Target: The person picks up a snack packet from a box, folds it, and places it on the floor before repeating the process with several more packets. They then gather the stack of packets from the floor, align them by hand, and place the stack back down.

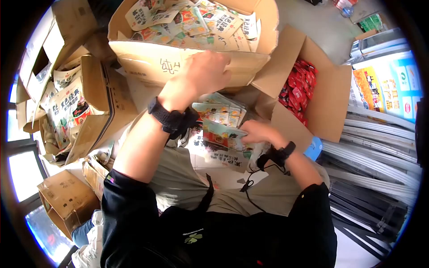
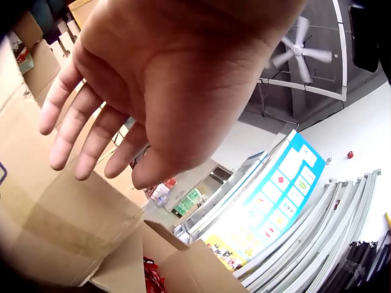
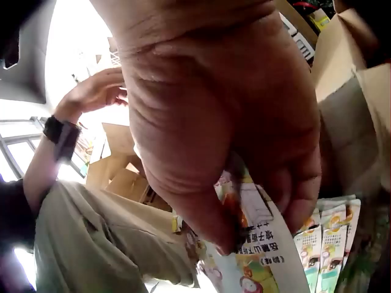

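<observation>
My left hand (image 1: 203,73) is over the front wall of a large cardboard box (image 1: 147,62) that is filled with printed food pouches (image 1: 192,22). In the left wrist view its fingers (image 2: 91,131) are loosely extended and hold nothing. Lower down, my right hand (image 1: 261,133) pinches the edge of a printed pouch (image 1: 219,134) between thumb and fingers. The right wrist view shows the same pouch (image 3: 263,268) hanging below the thumb, its upper part hidden by the hand. A fanned stack of similar pouches (image 1: 221,109) lies just beyond it, in front of the box.
An open carton of small red packets (image 1: 301,89) stands to the right. On the left, another carton (image 1: 96,129) holds large pouches (image 1: 69,111), with a smaller box (image 1: 67,192) below. Long pale strips (image 1: 380,156) and a colourful printed board (image 1: 389,85) line the far right.
</observation>
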{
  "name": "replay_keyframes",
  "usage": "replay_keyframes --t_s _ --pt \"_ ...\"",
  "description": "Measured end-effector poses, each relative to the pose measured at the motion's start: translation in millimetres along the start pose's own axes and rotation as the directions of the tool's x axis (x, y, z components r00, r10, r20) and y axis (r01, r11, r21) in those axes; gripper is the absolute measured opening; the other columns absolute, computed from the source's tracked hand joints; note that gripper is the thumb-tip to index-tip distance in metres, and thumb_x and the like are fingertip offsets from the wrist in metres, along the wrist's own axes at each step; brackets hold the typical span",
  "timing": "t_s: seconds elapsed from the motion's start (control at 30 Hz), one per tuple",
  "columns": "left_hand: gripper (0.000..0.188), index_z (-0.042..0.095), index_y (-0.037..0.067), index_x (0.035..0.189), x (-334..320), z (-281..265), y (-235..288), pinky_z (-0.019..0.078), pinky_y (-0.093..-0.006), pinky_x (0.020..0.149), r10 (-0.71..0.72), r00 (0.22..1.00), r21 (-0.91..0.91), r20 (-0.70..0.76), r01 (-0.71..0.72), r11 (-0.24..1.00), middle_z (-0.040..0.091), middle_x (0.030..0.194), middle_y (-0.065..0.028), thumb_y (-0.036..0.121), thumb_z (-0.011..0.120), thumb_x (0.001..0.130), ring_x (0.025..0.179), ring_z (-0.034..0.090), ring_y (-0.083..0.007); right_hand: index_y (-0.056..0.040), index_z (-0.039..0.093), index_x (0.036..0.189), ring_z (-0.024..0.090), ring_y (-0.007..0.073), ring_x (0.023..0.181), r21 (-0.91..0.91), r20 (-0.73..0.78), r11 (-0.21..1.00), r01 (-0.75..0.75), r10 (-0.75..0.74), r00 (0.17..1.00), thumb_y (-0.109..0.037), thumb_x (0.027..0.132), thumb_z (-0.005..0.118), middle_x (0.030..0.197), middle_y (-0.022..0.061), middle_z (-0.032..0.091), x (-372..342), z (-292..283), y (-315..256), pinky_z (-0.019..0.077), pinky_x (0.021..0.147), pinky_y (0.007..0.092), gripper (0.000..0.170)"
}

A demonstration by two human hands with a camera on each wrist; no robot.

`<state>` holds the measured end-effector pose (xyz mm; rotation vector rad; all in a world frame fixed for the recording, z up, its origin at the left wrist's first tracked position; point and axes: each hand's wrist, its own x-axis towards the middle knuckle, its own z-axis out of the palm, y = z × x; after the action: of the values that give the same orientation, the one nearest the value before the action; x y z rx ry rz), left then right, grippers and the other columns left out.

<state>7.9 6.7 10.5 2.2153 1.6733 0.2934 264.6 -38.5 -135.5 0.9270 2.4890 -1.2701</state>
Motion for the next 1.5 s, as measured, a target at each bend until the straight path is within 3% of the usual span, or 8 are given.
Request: replay_keyframes --t_s 0.13,0.37,0.57,0.73,1.17,1.27,1.33,1.5 --pt "0.033 0.064 0.007 0.111 -3.3 -4.8 -3.0 0.0519 -0.0437 0.083 -0.012 1.0 0.021 0.001 0.012 1.0 0.069 0.092 -0.0183 0.029 0.058 0.087 0.091 0.066 -0.0351 0.0024 0.067 0.089 0.066 0.0361 0.08 -0.23 0.081 0.955 -0.185 0.209 0.975 -0.02 0.069 0.069 0.079 0.023 0.065 72.4 26.9 37.7 0.0523 0.072 0.0457 0.03" --pt "0.026 0.064 0.004 0.104 -16.8 -10.7 -7.1 0.0525 -0.0458 0.078 -0.025 0.999 0.011 -0.039 0.026 1.0 0.067 0.086 -0.0223 0.024 0.057 0.088 0.084 0.066 -0.038 0.0019 0.067 0.094 0.062 0.0363 0.102 -0.215 -0.125 0.877 -0.43 0.412 0.902 -0.008 0.068 0.064 0.11 0.0204 0.064 156.9 90.8 110.5 0.0509 0.083 0.0432 0.027" --pt "0.022 0.061 0.002 0.096 -18.0 -12.3 -15.9 0.0514 -0.0457 0.075 -0.024 0.999 0.063 -0.035 0.026 0.998 0.066 0.083 -0.0209 0.022 0.058 0.088 0.083 0.065 -0.0378 -0.005 0.071 0.078 0.056 0.03 0.096 -0.461 -0.581 0.753 -0.47 0.144 0.801 -0.007 0.068 0.062 0.105 0.012 0.059 165.6 121.5 110.1 0.0403 0.087 0.0415 0.014" --pt "0.021 0.061 0.001 0.097 -18.8 -11.5 -19.2 0.0512 -0.0453 0.075 0.004 0.998 0.071 -0.063 0.0 0.997 0.065 0.084 -0.0206 0.021 0.058 0.088 0.084 0.064 -0.0372 -0.0068 0.071 0.071 0.056 0.0299 0.094 -0.542 -0.556 0.74 -0.398 0.039 0.83 -0.01 0.067 0.062 0.101 0.012 0.061 153.4 126.5 112.1 0.0404 0.086 0.0427 0.01" --pt "0.028 0.063 0.002 0.106 -18.1 -9.9 -11.0 0.0504 -0.0454 0.08 0.026 1.0 0.099 -0.007 -0.025 0.995 0.067 0.092 -0.0209 0.023 0.057 0.089 0.088 0.064 -0.0372 -0.0037 0.074 0.083 0.058 0.0306 0.106 -0.344 -0.625 0.726 -0.596 0.297 0.722 -0.011 0.07 0.065 0.111 0.014 0.063 101.4 93.8 149.2 0.0374 0.101 0.0439 0.017" --pt "0.029 0.063 0.002 0.107 -15.9 -10.9 -5.6 0.0501 -0.0447 0.081 -0.009 0.995 0.125 0.095 -0.003 0.992 0.067 0.093 -0.0205 0.024 0.056 0.09 0.091 0.064 -0.0363 -0.0027 0.074 0.09 0.055 0.032 0.113 -0.137 -0.687 0.712 -0.689 0.433 0.583 -0.013 0.071 0.065 0.118 0.0164 0.06 107.6 96.7 144.3 0.0392 0.1 0.0431 0.023" --pt "0.03 0.063 0.003 0.109 -16.2 -6.9 -6.8 0.0499 -0.0448 0.082 0.021 0.997 0.119 0.075 -0.03 0.992 0.067 0.094 -0.0202 0.024 0.055 0.09 0.092 0.064 -0.0362 -0.0007 0.072 0.096 0.05 0.034 0.121 -0.033 -0.389 0.653 -0.757 0.689 0.612 -0.014 0.073 0.064 0.125 0.0192 0.056 103.6 77.4 124.6 0.0407 0.101 0.0414 0.028" --pt "0.032 0.062 0.004 0.112 -12.7 -2.0 -2.5 0.0491 -0.0445 0.085 0.025 0.994 0.126 0.107 -0.038 0.991 0.067 0.095 -0.0192 0.025 0.054 0.09 0.094 0.063 -0.0358 0.0004 0.069 0.101 0.056 0.0361 0.112 0.238 -0.511 0.691 -0.682 0.687 0.517 -0.018 0.07 0.065 0.121 0.0219 0.057 113.7 113.3 181.1 0.0443 0.097 0.0406 0.036"
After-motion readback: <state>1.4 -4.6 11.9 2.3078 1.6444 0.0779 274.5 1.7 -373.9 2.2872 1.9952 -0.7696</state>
